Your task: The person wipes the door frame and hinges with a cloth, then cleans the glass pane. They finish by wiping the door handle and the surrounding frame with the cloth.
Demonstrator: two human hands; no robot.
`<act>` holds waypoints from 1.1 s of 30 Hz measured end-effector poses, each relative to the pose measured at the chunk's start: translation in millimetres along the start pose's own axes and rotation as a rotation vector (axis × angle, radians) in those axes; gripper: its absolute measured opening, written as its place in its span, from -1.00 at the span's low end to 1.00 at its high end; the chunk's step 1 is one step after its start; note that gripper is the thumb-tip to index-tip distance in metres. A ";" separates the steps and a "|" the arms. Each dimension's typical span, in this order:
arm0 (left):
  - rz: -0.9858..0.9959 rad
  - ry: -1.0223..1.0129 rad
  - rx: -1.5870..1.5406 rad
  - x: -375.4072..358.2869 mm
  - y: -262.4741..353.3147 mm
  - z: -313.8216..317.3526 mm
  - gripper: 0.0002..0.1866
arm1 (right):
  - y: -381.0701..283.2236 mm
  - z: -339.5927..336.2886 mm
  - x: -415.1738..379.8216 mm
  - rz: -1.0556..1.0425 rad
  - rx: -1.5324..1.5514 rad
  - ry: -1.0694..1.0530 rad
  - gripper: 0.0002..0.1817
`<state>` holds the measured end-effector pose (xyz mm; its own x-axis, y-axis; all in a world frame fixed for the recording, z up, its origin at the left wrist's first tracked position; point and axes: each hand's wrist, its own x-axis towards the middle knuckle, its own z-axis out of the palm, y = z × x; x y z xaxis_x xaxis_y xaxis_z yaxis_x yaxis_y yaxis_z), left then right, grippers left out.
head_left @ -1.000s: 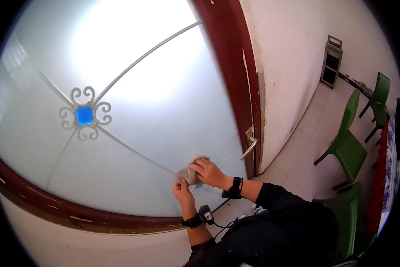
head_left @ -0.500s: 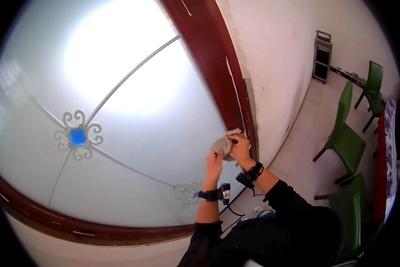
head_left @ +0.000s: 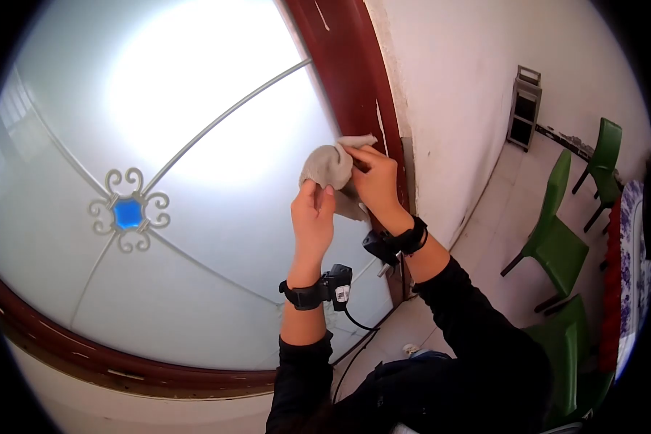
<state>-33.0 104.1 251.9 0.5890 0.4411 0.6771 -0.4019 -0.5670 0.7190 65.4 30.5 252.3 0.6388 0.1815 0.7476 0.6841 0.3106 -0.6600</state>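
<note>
A grey-beige cloth [head_left: 327, 165], bunched and partly folded, is held between both hands in front of the frosted glass panel [head_left: 217, 210]. My left hand [head_left: 314, 217] grips its lower left edge, thumb and fingers closed on the fabric. My right hand [head_left: 374, 181] pinches the upper right part, where one corner sticks out toward the dark red frame [head_left: 354, 65]. A loose end of the cloth hangs down between the hands. Each wrist wears a black strap with a small device.
Curling metalwork around a blue centre [head_left: 128, 213] decorates the glass on the left. To the right stand a white wall [head_left: 448, 94], green chairs [head_left: 557, 246], a grey trolley [head_left: 524, 108] and a table with a purple-patterned cloth [head_left: 631, 253]. A black cable [head_left: 354, 347] hangs from my left wrist device.
Both hands have risen and shifted left with the cloth, which now looks larger and nearer. A loose end of it now hangs lower.
</note>
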 end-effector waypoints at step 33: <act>-0.707 -0.126 -0.655 -212.0 -163.7 24.8 -0.47 | 102.2 -48.4 -238.6 0.428 -0.315 -0.236 -0.77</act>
<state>-74.7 86.2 -13.2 0.9000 0.4317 0.0606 -0.2143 0.3171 0.9238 -0.1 -26.2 2.8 0.8104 0.4446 0.3815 0.4769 -0.1224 -0.8704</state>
